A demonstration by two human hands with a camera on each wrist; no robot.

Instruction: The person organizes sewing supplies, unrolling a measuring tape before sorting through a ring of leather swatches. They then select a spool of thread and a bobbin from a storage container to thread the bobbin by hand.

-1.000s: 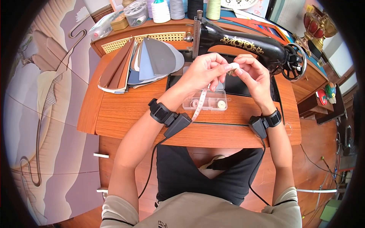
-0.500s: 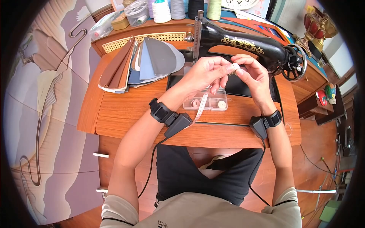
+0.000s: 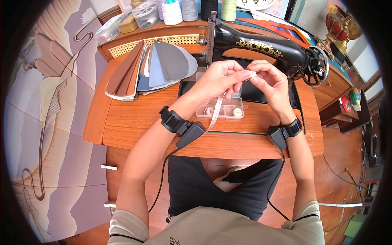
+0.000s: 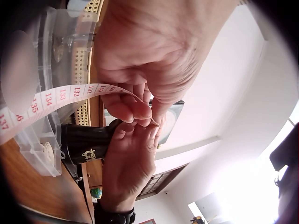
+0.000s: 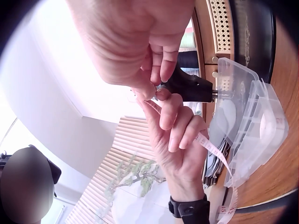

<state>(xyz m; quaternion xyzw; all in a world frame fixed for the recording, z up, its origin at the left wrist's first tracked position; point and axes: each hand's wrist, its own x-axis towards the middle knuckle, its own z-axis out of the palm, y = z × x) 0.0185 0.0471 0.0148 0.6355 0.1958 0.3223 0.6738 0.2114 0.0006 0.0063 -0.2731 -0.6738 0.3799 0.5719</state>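
Note:
Above the table, both hands meet fingertip to fingertip. My left hand (image 3: pixel 220 79) pinches a white tape measure (image 4: pixel 70 96) with red numbers, which runs out between its fingers and hangs down past the wrist. My right hand (image 3: pixel 270 83) pinches the tape's upper part at the left thumb tip, where a small white bit shows; the fingers hide most of it. Below the hands, on the table, lies an open clear plastic case (image 3: pixel 222 115) with compartments. Inside it sit a round white piece (image 3: pixel 237 112) and a pinkish roll (image 3: pixel 209 111).
A black sewing machine (image 3: pixel 261 43) with gold ornament stands just behind the hands. Fanned swatches in grey, blue and brown (image 3: pixel 169 61) lie at the left of the wooden table (image 3: pixel 134 118). Thread cones (image 3: pixel 173 14) and clear boxes (image 3: pixel 146 15) line the back shelf.
Both hands stay in nearly the same place. The right fingertips have shifted slightly over the white bit, so less of it shows. The hanging tape has swayed a little.

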